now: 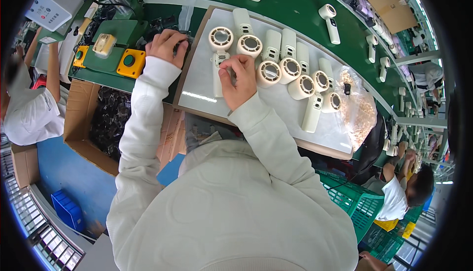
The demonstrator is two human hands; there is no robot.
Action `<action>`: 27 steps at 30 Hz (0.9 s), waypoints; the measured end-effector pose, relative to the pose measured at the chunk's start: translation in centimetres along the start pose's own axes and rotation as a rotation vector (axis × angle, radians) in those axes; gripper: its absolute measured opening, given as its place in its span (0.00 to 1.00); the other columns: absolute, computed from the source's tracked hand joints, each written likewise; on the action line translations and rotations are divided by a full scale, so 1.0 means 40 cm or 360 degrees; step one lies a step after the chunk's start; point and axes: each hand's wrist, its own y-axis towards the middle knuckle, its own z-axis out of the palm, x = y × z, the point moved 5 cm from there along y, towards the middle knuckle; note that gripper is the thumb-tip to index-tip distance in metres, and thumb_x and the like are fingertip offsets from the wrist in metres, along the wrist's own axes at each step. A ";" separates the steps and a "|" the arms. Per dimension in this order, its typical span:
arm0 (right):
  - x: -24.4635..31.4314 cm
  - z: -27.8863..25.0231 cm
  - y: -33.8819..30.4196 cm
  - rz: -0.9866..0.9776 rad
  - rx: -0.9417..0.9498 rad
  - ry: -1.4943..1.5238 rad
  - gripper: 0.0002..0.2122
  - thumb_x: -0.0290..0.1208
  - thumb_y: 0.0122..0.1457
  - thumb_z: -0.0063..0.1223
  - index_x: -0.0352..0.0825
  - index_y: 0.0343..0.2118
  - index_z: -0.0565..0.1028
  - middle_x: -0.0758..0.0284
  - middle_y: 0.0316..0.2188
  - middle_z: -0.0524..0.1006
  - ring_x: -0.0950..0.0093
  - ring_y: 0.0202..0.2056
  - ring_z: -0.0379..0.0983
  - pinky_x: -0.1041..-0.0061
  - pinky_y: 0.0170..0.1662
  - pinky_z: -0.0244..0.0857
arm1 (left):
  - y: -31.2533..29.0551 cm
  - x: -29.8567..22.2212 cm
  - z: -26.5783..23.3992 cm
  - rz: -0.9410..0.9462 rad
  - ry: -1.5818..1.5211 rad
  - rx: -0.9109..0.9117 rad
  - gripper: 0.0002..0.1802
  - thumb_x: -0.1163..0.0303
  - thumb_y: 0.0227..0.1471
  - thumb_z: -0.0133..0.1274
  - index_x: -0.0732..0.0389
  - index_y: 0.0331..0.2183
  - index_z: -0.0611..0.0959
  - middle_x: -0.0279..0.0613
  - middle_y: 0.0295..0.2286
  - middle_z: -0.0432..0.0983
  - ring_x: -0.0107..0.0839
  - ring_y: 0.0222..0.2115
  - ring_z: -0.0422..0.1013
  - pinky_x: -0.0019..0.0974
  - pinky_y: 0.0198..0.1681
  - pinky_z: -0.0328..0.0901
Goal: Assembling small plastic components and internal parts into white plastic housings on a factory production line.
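My right hand is closed in a pinch at the upper handle of a cream handheld fan. That fan lies on the grey-white board with its round head away from me. Whatever the fingertips pinch is hidden. To the left, beyond the board's edge, my left hand curls its fingers down among small black parts. What it grips there cannot be made out. Several more cream fans lie in a row on the board, right of my right hand.
Left stand a green fixture with yellow-cased buttons and a carton of black parts. A clear bag of small pale pieces lies on the board's right end. Fans lie spaced along the green conveyor. Co-workers sit at both sides.
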 end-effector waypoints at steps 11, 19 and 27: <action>-0.030 0.035 0.049 0.0442 0.0189 0.0336 0.05 0.20 0.50 0.50 0.37 0.29 0.74 0.67 0.37 0.63 0.76 0.34 0.60 0.82 0.38 0.57 | -0.065 -0.065 0.091 -0.0628 -0.1757 -0.0187 0.16 0.82 0.49 0.49 0.62 0.42 0.77 0.36 0.30 0.73 0.22 0.27 0.66 0.20 0.32 0.61; -0.045 0.048 0.050 0.0456 0.0391 0.0301 0.04 0.21 0.51 0.50 0.38 0.28 0.73 0.68 0.37 0.63 0.75 0.35 0.59 0.82 0.39 0.57 | -0.085 -0.038 0.081 -0.0775 -0.2021 -0.0284 0.18 0.84 0.49 0.49 0.63 0.43 0.75 0.37 0.31 0.73 0.21 0.28 0.66 0.20 0.33 0.62; -0.032 0.050 0.055 0.0414 0.0402 0.0235 0.04 0.23 0.48 0.50 0.40 0.26 0.74 0.66 0.34 0.63 0.71 0.36 0.59 0.77 0.40 0.57 | -0.133 -0.039 0.084 -0.1007 -0.1895 -0.0376 0.16 0.81 0.50 0.49 0.63 0.44 0.73 0.36 0.31 0.73 0.23 0.28 0.67 0.21 0.33 0.64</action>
